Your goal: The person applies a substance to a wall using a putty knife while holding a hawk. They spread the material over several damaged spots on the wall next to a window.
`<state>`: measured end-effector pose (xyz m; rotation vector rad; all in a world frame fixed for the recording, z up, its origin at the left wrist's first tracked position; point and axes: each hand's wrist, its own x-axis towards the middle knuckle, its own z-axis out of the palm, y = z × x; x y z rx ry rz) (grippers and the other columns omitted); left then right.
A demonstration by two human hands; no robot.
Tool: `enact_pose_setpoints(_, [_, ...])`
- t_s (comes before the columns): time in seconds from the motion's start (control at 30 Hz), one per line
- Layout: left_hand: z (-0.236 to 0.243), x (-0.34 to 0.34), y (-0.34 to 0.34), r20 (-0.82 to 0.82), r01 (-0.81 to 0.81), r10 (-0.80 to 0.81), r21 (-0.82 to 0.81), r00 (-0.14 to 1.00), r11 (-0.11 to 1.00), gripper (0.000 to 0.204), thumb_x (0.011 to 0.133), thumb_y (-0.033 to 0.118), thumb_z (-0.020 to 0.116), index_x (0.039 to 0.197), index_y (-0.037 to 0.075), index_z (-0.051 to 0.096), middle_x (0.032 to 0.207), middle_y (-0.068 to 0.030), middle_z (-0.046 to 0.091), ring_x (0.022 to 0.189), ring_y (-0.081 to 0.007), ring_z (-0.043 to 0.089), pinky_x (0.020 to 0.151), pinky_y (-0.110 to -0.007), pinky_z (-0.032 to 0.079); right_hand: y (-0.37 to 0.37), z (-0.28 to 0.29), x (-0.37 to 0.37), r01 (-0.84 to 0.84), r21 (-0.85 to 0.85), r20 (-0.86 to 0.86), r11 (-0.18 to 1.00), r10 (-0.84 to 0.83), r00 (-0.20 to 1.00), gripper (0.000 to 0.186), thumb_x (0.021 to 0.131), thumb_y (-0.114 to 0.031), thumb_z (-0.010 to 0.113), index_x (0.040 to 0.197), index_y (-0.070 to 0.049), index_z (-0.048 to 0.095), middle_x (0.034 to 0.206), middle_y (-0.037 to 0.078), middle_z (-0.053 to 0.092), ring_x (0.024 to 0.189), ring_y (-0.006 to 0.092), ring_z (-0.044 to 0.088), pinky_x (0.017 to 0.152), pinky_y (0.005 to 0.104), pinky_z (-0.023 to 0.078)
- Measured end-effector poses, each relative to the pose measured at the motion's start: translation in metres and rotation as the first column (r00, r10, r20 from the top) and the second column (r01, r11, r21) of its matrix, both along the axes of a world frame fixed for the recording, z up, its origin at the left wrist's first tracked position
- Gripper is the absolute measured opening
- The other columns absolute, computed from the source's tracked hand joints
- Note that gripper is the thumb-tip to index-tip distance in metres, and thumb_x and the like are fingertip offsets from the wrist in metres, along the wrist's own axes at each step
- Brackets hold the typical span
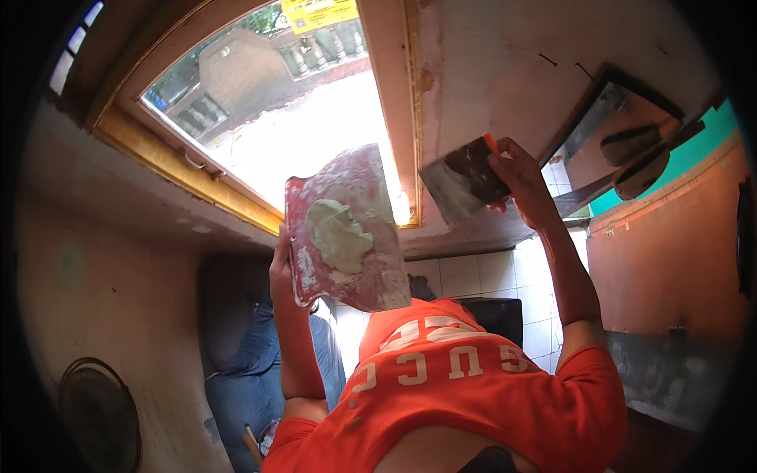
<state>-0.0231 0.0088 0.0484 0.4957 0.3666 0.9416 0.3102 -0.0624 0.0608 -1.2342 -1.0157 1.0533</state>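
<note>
My left hand [281,264] grips the lower left edge of a red, putty-smeared board [359,197], held up in front of me. A lump of pale green putty [339,234] sits on its middle. My right hand [518,180] is raised and holds a wide putty knife [460,186] by its orange-red handle. The grey, smeared blade lies flat against the pinkish wall [505,63], just right of the window's wooden frame [413,118]. An orange shirt with white letters [457,378] fills the lower middle of the view.
A bright window [276,102] with a yellow-brown frame is at upper left. A round fan [98,414] stands low at the left. Blue fabric [236,370] and white floor tiles [473,276] lie below. A dark-framed opening [623,142] is at the right.
</note>
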Motion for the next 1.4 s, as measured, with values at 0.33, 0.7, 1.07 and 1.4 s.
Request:
enact_pose_setpoints(0.33, [-0.039, 0.001, 0.013, -0.061, 0.153, -0.160, -0.102, 0.985, 0.983, 0.044, 0.096, 0.031, 0.038, 0.125, -0.001, 0.043, 0.117, -0.0162, 0.056, 0.103, -0.0250, 0.058, 0.087, -0.039, 0.049, 0.008, 0.001, 0.006, 0.140, 0.026, 0.137, 0.990, -0.142, 0.980, 0.027, 0.091, -0.020, 0.051, 0.113, -0.006, 0.057, 0.074, 0.003, 0.060, 0.052, 0.0069, 0.052, 0.044, 0.0201, 0.040])
enact_pose_setpoints(0.7, [-0.024, 0.014, 0.023, -0.170, 0.328, -0.343, -0.110, 0.924, 0.938, 0.041, 0.096, 0.028, 0.040, 0.126, 0.000, 0.043, 0.118, -0.0129, 0.055, 0.102, -0.0193, 0.057, 0.087, -0.034, 0.049, 0.049, -0.017, 0.014, -0.074, 0.237, 0.549, 0.969, -0.070, 0.833, 0.028, 0.092, -0.018, 0.050, 0.114, -0.005, 0.060, 0.096, 0.002, 0.064, 0.081, 0.0068, 0.057, 0.070, 0.0210, 0.045])
enact_pose_setpoints(1.07, [-0.044, 0.012, 0.029, -0.181, 0.307, -0.323, -0.109, 0.929, 0.945, 0.037, 0.096, 0.026, 0.038, 0.120, -0.002, 0.046, 0.109, -0.0144, 0.058, 0.095, -0.0198, 0.060, 0.082, -0.034, 0.051, 0.028, -0.037, -0.007, -0.094, -0.011, 0.355, 0.995, 0.092, 0.930, 0.027, 0.092, -0.017, 0.049, 0.112, -0.004, 0.061, 0.101, 0.006, 0.065, 0.091, 0.0098, 0.058, 0.082, 0.0241, 0.045])
enact_pose_setpoints(1.4, [-0.068, 0.015, 0.026, -0.207, 0.328, -0.267, 0.374, 0.941, 0.867, 0.032, 0.093, 0.018, 0.046, 0.113, -0.007, 0.052, 0.101, -0.0114, 0.060, 0.091, -0.0179, 0.060, 0.078, -0.032, 0.049, 0.012, -0.077, -0.032, -0.167, -0.152, 0.441, 0.974, 0.218, 0.870, 0.028, 0.091, -0.016, 0.052, 0.115, -0.003, 0.059, 0.094, -0.001, 0.063, 0.086, 0.0042, 0.052, 0.079, 0.0203, 0.042])
